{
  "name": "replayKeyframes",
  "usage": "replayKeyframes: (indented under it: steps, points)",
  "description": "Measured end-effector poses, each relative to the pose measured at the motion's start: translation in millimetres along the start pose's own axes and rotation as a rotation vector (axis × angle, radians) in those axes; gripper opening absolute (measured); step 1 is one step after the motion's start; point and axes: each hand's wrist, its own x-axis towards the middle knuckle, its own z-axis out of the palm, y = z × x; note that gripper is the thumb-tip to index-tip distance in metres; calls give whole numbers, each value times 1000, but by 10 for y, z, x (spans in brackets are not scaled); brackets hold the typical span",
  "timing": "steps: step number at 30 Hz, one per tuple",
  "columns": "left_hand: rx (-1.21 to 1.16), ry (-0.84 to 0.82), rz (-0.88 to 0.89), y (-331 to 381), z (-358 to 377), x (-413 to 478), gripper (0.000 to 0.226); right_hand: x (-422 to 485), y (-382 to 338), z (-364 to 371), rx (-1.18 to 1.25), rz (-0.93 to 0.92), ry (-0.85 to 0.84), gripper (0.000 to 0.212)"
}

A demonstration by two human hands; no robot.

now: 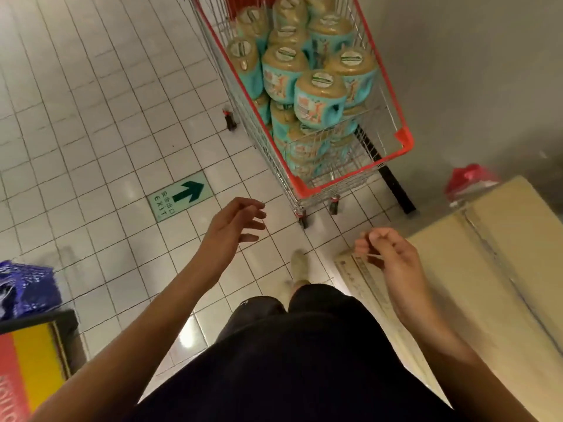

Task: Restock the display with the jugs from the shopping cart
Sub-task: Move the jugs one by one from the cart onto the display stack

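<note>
A wire shopping cart (353, 178) with a red rim stands ahead of me on the tiled floor. It is piled with several jugs (320, 99) that have teal labels and beige tops. My left hand (237, 222) hovers over the floor short of the cart's near end, fingers spread, holding nothing. My right hand (388, 249) hangs above the corner of a cardboard box, fingers loosely curled, nothing in it. Both hands are apart from the cart.
A large cardboard box (493, 269) lies at the right, with a red bag (470, 179) behind it by the grey wall. A green exit arrow tile (179, 199) marks the floor. A blue bag (26, 289) and a red-yellow display edge (30, 357) sit at the left.
</note>
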Motion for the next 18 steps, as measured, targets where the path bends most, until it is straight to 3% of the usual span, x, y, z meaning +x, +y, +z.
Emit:
replayKeyframes:
  steps: [7, 18]
  points:
    - [-43, 125, 49, 499, -570, 892, 29, 1077, -573, 714, -87, 22, -75, 21]
    - [2, 287, -91, 1046, -1601, 2127, 23, 2960, -1779, 2090, -59, 13, -240, 22]
